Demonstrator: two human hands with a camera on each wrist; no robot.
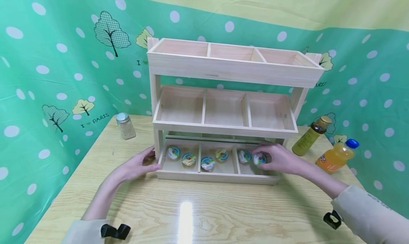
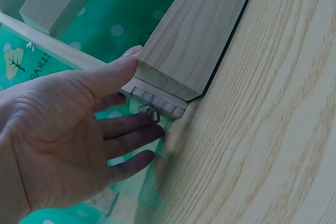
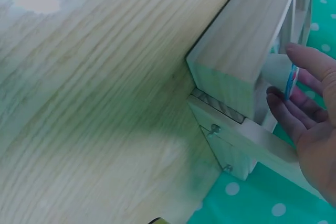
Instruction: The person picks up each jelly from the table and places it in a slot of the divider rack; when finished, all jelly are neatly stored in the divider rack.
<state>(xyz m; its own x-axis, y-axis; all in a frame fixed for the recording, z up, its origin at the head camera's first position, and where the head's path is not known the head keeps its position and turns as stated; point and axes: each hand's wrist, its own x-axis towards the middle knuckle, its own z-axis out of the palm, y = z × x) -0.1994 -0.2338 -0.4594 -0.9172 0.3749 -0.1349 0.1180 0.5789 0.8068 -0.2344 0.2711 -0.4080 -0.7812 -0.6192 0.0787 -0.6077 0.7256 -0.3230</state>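
Note:
A three-tier wooden rack [image 1: 220,176] stands on the table. Its lowest tray has three compartments holding small jelly cups with printed lids; the left one has two, including a jelly cup [image 1: 189,159], and the middle one two more. In the right compartment, my right hand [image 1: 281,158] pinches a jelly cup [image 1: 260,158] by its lid rim between thumb and fingers, beside another jelly cup [image 1: 245,156]. The right wrist view shows the held cup's pale side [image 3: 275,70] tilted over the tray. My left hand [image 2: 68,129] touches the tray's left front corner with its thumb, fingers loosely extended beside the end.
The rack's middle tray [image 1: 223,128] and top tray [image 1: 230,68] overhang the lowest one. A glass shaker [image 1: 126,127] with a metal lid stands left of the rack. At right are a dark bottle [image 1: 309,139] with a gold cap and an orange drink bottle [image 1: 335,157].

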